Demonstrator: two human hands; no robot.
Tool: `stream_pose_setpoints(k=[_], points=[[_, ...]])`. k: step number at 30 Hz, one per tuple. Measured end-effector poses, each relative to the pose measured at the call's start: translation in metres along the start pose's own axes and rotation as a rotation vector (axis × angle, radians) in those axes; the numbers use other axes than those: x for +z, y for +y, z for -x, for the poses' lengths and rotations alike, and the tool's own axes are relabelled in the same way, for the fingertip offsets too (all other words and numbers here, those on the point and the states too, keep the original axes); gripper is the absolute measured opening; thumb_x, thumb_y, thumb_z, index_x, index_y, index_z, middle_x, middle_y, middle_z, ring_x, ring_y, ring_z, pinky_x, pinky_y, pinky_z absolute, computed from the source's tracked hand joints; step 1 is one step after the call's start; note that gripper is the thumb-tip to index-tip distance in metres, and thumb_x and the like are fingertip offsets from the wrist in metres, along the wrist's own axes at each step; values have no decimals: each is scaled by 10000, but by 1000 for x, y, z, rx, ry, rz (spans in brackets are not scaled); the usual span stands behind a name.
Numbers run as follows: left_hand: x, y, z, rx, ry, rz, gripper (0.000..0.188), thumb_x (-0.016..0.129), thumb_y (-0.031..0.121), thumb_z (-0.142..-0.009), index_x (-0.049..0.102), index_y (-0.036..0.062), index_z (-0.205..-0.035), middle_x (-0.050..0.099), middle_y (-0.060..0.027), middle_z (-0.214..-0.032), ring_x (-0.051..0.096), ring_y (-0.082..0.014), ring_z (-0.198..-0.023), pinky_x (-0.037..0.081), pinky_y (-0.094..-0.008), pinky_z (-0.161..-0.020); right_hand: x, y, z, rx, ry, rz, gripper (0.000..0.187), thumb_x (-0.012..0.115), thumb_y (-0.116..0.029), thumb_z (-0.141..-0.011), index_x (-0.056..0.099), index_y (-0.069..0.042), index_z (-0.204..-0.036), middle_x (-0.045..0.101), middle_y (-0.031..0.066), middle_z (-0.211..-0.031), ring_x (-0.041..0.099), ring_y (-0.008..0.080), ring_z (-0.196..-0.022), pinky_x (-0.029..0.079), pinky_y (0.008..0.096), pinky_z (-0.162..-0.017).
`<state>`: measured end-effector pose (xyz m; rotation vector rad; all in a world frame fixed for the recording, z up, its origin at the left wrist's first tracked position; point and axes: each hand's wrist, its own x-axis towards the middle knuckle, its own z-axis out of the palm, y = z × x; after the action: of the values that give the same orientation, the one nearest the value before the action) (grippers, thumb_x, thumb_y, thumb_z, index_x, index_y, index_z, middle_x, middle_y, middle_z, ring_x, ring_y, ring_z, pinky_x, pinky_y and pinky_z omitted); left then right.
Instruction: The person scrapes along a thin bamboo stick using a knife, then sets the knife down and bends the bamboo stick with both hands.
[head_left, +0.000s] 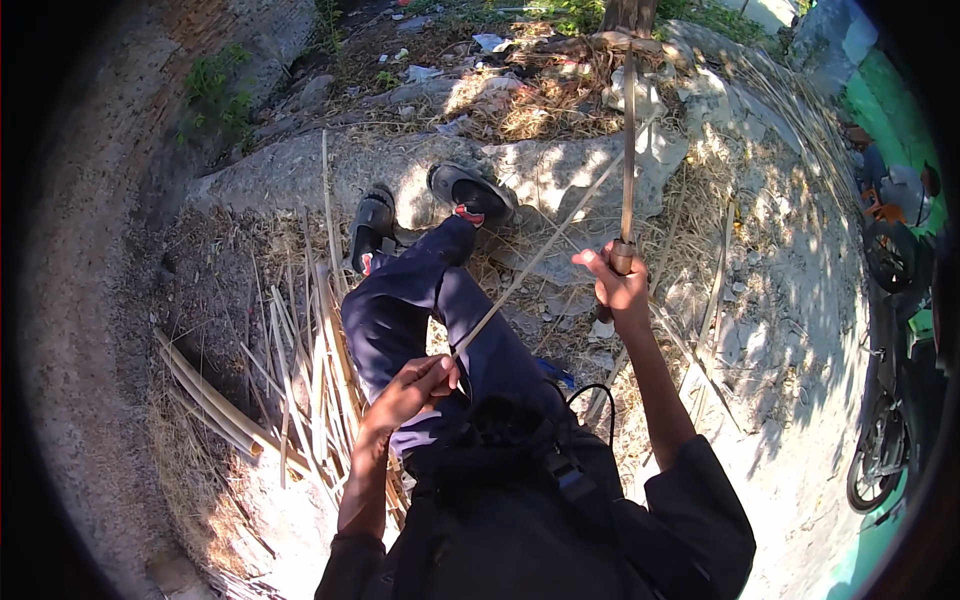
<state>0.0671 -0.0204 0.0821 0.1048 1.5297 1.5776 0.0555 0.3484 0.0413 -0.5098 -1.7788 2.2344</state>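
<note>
My left hand (410,392) is closed in front of my lap on the near end of a thin, pale bamboo strip (535,262). The strip slants up and away to the right, its far end passing close to the blade. My right hand (622,288) grips a long knife (628,160) by its handle, with the thumb sticking out to the left. A collar shows where the handle meets the narrow blade, which points straight away from me. Blade and strip are apart near my hands; whether they touch farther out I cannot tell.
Split bamboo strips (315,385) lie heaped beside my legs on the left, with thicker bamboo pieces (205,400) farther left. A stone ledge (560,175) runs past my shoes. A tree trunk (630,15) stands at the far side, and a motorcycle (885,440) at the right.
</note>
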Motion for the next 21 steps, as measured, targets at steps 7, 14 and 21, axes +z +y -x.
stream_pose_setpoints(k=[7, 14, 21], points=[[13, 7, -3, 133, 11, -187, 424, 441, 344, -1184, 658, 71, -943, 414, 91, -698, 357, -19, -601, 307, -223, -548, 23, -15, 10, -74, -40, 131, 265, 852, -93, -913, 588, -70, -904, 715, 10, -810, 514, 24, -530, 405, 233, -464], [15, 16, 4, 207, 15, -299, 372, 478, 303, -1173, 717, 54, -1034, 482, 80, -728, 399, -20, -609, 332, -222, -559, 29, -29, 16, -114, -27, -24, 314, 834, -31, -913, 530, -111, -902, 754, 56, -879, 483, 9, -491, 328, 233, -396], [21, 28, 9, 126, 67, -270, 227, 583, 243, -1133, 664, 53, -1228, 531, 68, -771, 476, -24, -612, 413, -236, -560, 27, -39, 16, -126, -80, -101, 331, 764, 19, -940, 475, -119, -858, 765, 124, -937, 463, 24, -441, 331, 234, -357]])
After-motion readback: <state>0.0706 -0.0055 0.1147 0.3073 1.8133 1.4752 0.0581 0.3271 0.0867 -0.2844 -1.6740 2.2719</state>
